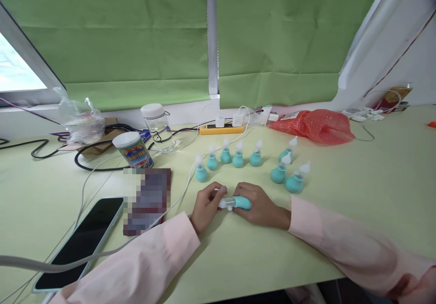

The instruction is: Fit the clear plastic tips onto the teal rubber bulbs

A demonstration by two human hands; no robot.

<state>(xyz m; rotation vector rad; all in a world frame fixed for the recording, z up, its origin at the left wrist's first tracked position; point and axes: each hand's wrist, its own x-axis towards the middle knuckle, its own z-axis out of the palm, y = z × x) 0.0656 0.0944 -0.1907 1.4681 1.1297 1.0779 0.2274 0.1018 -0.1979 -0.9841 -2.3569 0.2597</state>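
A nasal aspirator [242, 203] with a teal rubber bulb and a see-through nozzle lies sideways between my hands, low over the table. My left hand [206, 206] pinches the pale tip end of the nozzle. Wrapped round the teal bulb is my right hand [260, 205], which hides part of it. Beyond my hands, several more aspirators stand in a curved row, among them a teal one [201, 172] at the left end. At the right, a cluster includes another teal aspirator [294, 182] whose tip leans to the right.
At left lie a black-screened phone [85, 236] and a blurred-out dark red item [166, 190]. Behind them stand a paper tub [136, 152] and a see-through jar [158, 129]. A white cable [184, 188] crosses the table. A yellow power strip [221, 130] and red bubble wrap [320, 126] lie at the back.
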